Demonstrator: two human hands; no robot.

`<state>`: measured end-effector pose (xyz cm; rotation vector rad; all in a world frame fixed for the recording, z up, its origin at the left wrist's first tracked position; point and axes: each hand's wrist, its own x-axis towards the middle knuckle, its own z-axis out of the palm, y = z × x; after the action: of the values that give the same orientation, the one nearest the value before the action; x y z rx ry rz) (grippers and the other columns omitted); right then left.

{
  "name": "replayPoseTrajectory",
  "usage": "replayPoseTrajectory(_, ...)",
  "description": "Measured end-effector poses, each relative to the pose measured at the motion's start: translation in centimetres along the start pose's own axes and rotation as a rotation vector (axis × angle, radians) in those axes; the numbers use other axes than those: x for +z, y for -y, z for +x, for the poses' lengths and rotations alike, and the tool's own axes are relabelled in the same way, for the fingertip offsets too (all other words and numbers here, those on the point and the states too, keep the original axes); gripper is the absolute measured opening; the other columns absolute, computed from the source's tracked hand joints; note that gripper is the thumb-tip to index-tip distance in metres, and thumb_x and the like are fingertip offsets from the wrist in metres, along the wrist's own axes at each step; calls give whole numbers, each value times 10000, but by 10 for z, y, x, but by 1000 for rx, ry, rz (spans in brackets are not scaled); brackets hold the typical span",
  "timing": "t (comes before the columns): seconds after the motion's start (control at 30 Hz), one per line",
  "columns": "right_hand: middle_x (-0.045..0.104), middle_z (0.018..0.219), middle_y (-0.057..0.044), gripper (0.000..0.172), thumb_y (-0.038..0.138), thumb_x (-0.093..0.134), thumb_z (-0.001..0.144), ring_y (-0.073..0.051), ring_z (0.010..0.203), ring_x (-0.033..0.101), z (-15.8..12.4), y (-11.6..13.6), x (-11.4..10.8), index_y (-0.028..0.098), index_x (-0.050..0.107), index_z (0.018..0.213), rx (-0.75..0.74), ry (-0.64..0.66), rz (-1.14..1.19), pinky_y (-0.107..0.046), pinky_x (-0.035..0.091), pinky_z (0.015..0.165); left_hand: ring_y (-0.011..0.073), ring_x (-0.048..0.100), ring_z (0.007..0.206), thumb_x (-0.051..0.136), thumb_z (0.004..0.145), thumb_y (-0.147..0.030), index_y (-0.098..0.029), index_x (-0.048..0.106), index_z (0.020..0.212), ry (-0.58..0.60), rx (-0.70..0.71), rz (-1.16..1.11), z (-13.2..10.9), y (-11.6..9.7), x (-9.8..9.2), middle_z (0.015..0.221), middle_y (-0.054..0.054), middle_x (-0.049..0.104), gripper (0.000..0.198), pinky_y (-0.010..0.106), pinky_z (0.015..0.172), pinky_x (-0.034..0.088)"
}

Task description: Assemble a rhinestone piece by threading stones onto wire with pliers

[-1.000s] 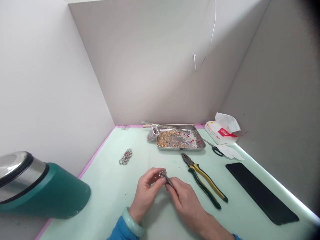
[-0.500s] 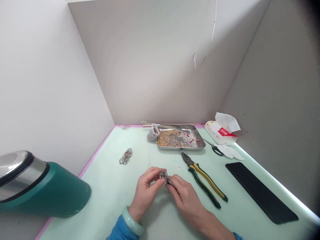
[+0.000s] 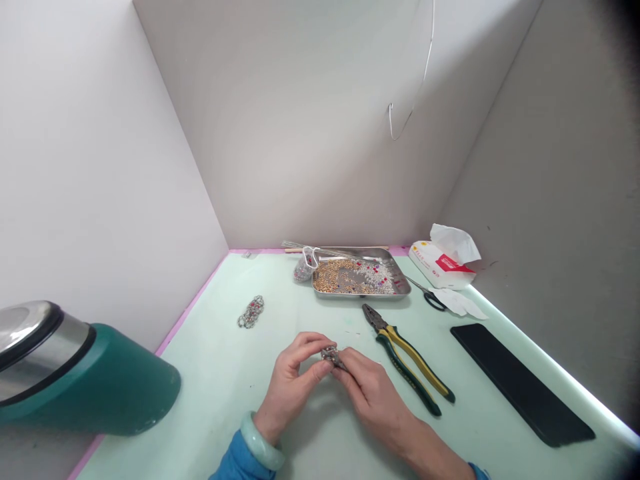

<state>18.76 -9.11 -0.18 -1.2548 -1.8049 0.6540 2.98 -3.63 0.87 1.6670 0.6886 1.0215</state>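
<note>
My left hand (image 3: pixel 293 375) is closed, thumb and fingertips pinching a small beaded wire piece (image 3: pixel 329 352) with clear and silvery beads. Against that piece rests the tip of a slim grey metal tool (image 3: pixel 341 365), which my right hand (image 3: pixel 374 392) grips. Most of the tool is hidden inside the right fingers, so its exact kind does not show. A clump of beaded wire (image 3: pixel 251 312) with grey and red beads lies on the pale green table to the left. Combination pliers (image 3: pixel 407 360) with green and yellow handles lie right of my hands.
A metal tray (image 3: pixel 361 295) of gold, clear and red beads stands at the back, with a bag of beads (image 3: pixel 304 268) beside it. Scissors (image 3: pixel 434 301), a tissue pack (image 3: pixel 440 265) and a black flat strip (image 3: pixel 523 385) are at right. A green flask (image 3: pixel 127 379) occupies the left.
The beaded piece and the metal tool tip have shifted and turned slightly between my fingertips. Both hands stay in nearly the same place; the things on the table have not moved.
</note>
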Motion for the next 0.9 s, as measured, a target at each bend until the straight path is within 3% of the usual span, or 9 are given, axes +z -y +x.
replayPoseTrajectory(0.17,545,823,-9,151,175,362,941,-129,736,512,0,2,1,211,495,878,-65,-39,24,-243,388,652,210,520,1053,499,876,-271,-201,584,1128,80,38,22,-2,-3,4,1110,83,557,275,343,930,414)
replayPoseTrajectory(0.5,553,778,-12,165,170,365,936,-128,691,512,-3,2,8,206,508,860,-70,-113,9,-234,392,620,188,499,974,278,951,-334,-176,489,1093,160,-61,152,-7,-10,13,1038,76,523,301,322,880,404)
replayPoseTrajectory(0.67,551,707,7,175,161,343,932,-121,610,501,-3,5,7,210,479,834,-51,-49,-37,-231,376,579,182,499,873,211,954,-366,-178,487,1091,150,-112,153,-10,-10,15,1011,83,510,360,309,787,428)
replayPoseTrajectory(0.9,573,688,11,167,169,363,927,-121,586,511,-1,5,-4,214,473,810,-37,21,-88,-235,345,564,170,492,748,284,937,-405,-181,485,1091,145,-178,113,-8,-7,15,837,45,521,338,289,683,425)
